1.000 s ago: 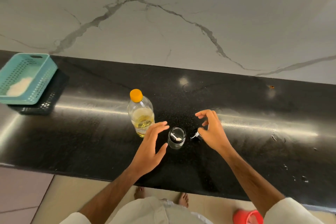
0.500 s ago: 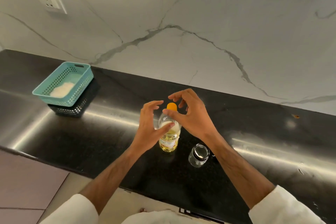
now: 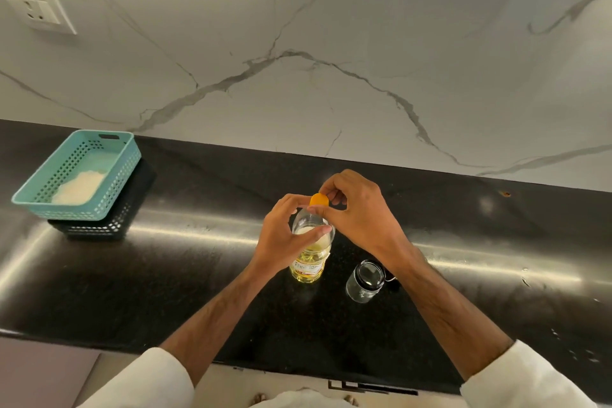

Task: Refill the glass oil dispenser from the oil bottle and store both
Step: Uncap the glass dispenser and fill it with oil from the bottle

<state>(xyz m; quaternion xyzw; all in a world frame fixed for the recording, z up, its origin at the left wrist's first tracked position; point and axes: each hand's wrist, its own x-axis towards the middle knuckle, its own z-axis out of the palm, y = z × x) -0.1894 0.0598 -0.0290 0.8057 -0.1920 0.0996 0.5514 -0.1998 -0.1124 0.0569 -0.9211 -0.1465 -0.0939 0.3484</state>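
A clear plastic oil bottle with yellow oil stands upright on the black counter. My left hand grips its shoulder, thumb across the front. My right hand pinches the orange cap on the bottle's top. The glass oil dispenser stands open and upright just right of the bottle, under my right forearm. A small dark piece, its lid it seems, lies behind it, mostly hidden by my arm.
A teal perforated basket with white grains sits on a black basket at the counter's left. A marble wall with a socket plate rises behind. The counter's front edge runs close to my body.
Both hands left the dispenser and closed onto the bottle: the left now grips its shoulder, the right pinches the cap. The camera tilted up and the view shifted.
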